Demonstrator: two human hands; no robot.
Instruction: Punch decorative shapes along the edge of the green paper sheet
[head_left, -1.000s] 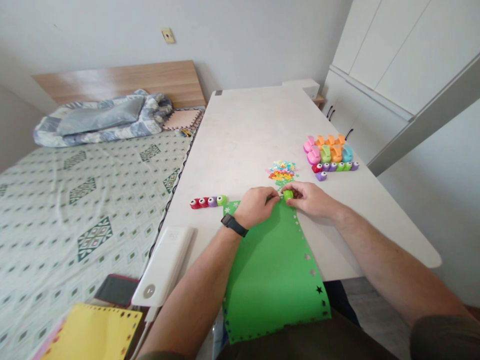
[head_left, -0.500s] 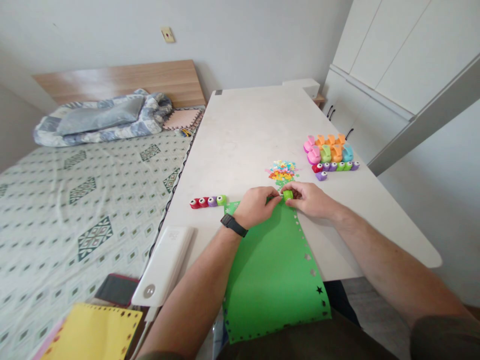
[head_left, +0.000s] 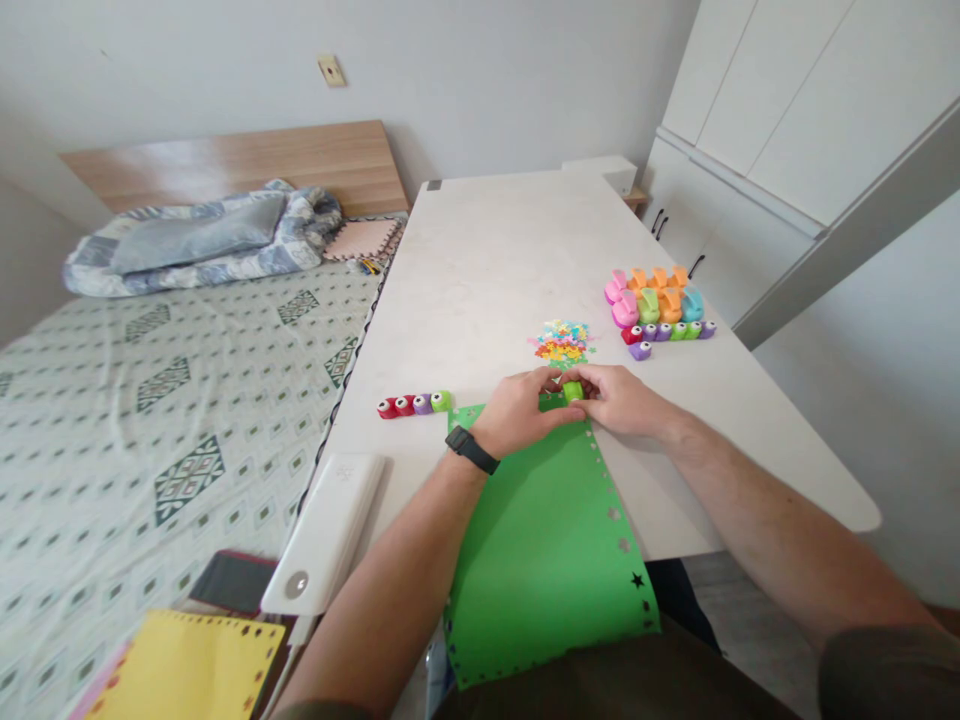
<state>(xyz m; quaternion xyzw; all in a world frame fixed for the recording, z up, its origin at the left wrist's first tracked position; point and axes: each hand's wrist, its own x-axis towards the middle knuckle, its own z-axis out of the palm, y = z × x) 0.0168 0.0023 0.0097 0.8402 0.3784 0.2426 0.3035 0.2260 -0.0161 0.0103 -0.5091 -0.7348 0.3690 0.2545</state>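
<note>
A green paper sheet (head_left: 547, 540) with punched holes along its edges lies on the white table (head_left: 487, 250) and hangs over the near edge. At its far edge sits a small green paper punch (head_left: 574, 391). My right hand (head_left: 619, 398) pinches this punch with its fingers closed round it. My left hand (head_left: 517, 412), with a black watch on the wrist, rests curled on the sheet's far edge, its fingertips touching the punch from the left.
A pile of coloured paper cut-outs (head_left: 561, 342) lies just beyond the hands. A row of small punches (head_left: 415, 403) sits to the left. More punches (head_left: 660, 308) are grouped at the right. A white power bank (head_left: 326, 530), dark phone (head_left: 234, 582) and yellow sheet (head_left: 187, 665) lie near left, by the bed (head_left: 150, 400).
My left hand has slid a little to the right along the sheet's far edge, closer to the punch. The right hand and punch stay where they were.
</note>
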